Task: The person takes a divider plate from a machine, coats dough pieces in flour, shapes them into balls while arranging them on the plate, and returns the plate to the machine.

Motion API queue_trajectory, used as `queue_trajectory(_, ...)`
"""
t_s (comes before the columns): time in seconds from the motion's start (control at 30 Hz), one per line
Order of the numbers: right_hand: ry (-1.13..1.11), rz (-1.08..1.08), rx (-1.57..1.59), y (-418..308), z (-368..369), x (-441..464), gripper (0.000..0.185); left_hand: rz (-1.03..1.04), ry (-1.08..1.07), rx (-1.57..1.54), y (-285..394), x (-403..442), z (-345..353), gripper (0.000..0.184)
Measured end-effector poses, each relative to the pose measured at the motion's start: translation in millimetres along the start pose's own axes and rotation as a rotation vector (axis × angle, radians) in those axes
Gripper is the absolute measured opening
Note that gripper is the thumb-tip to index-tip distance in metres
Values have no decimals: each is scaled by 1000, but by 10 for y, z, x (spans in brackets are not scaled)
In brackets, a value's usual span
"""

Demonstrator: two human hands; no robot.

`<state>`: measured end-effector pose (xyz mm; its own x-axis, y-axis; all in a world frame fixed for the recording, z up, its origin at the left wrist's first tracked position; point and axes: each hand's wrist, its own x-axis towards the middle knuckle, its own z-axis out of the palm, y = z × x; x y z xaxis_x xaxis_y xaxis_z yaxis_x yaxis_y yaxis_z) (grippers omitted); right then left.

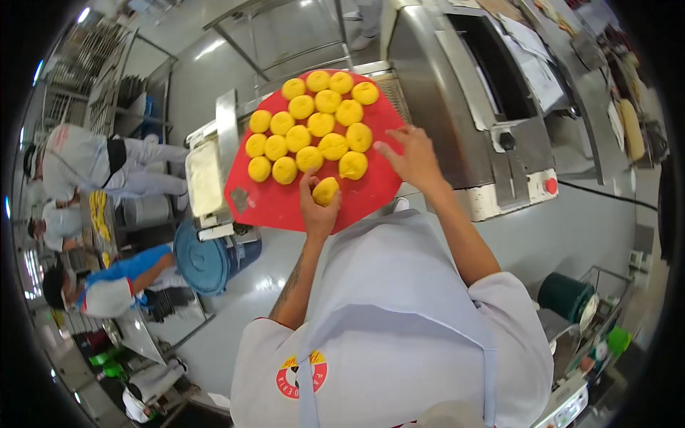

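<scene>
In the head view my left hand (319, 210) closes around a yellow dough ball (326, 191) above the near part of a red board (285, 207). Rows of several more yellow dough balls (320, 124) cover the middle and far part of that board. One ball (353, 165) just beyond my hands has a rough, uneven top. At the board's right side my right hand (416, 157) has its fingers stretched apart, with nothing in it. Its fingertips are over the board's right edge, near the outermost balls; whether they touch the board I cannot tell.
Right of the board stands a steel machine (435, 107) with a red button (550, 185). A white tub (205, 178) sits at the left, above a blue lidded bin (202, 258). Several co-workers (110, 282) are at the far left beside tables and racks.
</scene>
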<state>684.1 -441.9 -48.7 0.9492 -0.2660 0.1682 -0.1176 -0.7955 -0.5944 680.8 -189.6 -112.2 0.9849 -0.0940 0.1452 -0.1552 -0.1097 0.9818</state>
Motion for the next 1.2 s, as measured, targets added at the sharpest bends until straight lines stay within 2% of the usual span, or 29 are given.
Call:
queue_trajectory(0.07,-137,80,-65,-31,550,1,58,-360,106,-647,12,-2,-165,35)
queue_trajectory(0.1,-192,122,-102,-93,611,27,61,-449,189,-867,96,33,-224,22)
queue_trajectory(0.2,-156,117,-146,-288,758,-79,66,-411,343,-878,264,207,-445,22)
queue_trajectory(0.23,-126,111,-150,-293,796,-141,65,-344,231,-575,143,302,-524,27)
queue_trajectory(0.3,-52,89,-160,-239,893,-201,65,79,76,182,105,717,-356,32)
queue_trajectory(0.37,-80,82,-190,-295,888,-285,61,246,-108,649,191,974,-215,37)
queue_trajectory(0.43,-134,97,-199,-376,853,-356,58,170,-335,813,156,1140,-34,44)
queue_trajectory(0.53,-150,70,-152,-362,864,-428,54,216,-370,834,-26,1152,52,55)
queue_trajectory(0.6,-126,23,-80,-317,975,-504,52,314,-324,772,-154,1112,15,54)
queue_trajectory(0.67,-63,7,-54,-416,899,-560,43,193,-319,743,-68,1095,21,51)
queue_trajectory(0.73,-122,152,277,-451,658,-511,34,212,-310,915,-70,1086,25,52)
queue_trajectory(0.87,-150,356,797,-101,660,-427,21,82,-320,934,25,1055,52,53)
queue_trajectory(0.9,-236,466,934,54,669,-393,21,75,-320,937,12,1055,45,54)
queue_trajectory(0.97,-33,524,1071,116,195,-231,25,58,-342,935,25,1085,58,55)
queue_trajectory(1.0,71,365,1293,139,-264,-104,33,44,-364,933,57,1081,57,56)
queue_trajectory(1.03,260,248,1372,74,-738,75,44,28,-390,934,89,1055,46,57)
queue_trajectory(1.07,449,101,1065,-15,-1313,195,52,45,-414,935,135,1022,46,56)
queue_trajectory(1.1,585,36,779,-134,-1847,296,48,67,-438,936,191,1008,60,56)
queue_trajectory(1.13,759,56,627,-226,-2218,395,42,92,-463,936,227,1002,90,56)
queue_trajectory(1.17,1020,-184,343,-150,-2479,561,40,156,-462,962,211,992,101,55)
queue_trajectory(1.2,1172,-386,398,-115,-2637,749,40,220,-460,988,169,960,91,54)
